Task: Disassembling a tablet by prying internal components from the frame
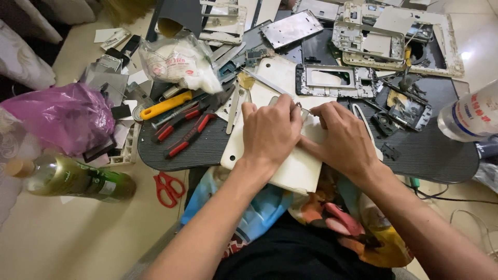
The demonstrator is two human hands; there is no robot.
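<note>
My left hand [270, 132] presses down on a white tablet back cover [295, 171] that lies over the near edge of a dark oval board [430, 155]. Its fingers are curled over the cover's top edge. My right hand [345, 137] rests beside it on the same cover, fingers bent against the edge where the two hands meet. A thin metal tool [270, 84] pokes out from under my left fingers towards the upper left. What the fingertips pinch is hidden.
Red-handled pliers [189, 136] and a yellow-handled tool [165, 106] lie left of the hands. Red scissors [167, 187], a green bottle [78, 179], a pink bag [62, 116], a clear bottle [469, 114] and several stripped metal device frames [332, 80] surround the board.
</note>
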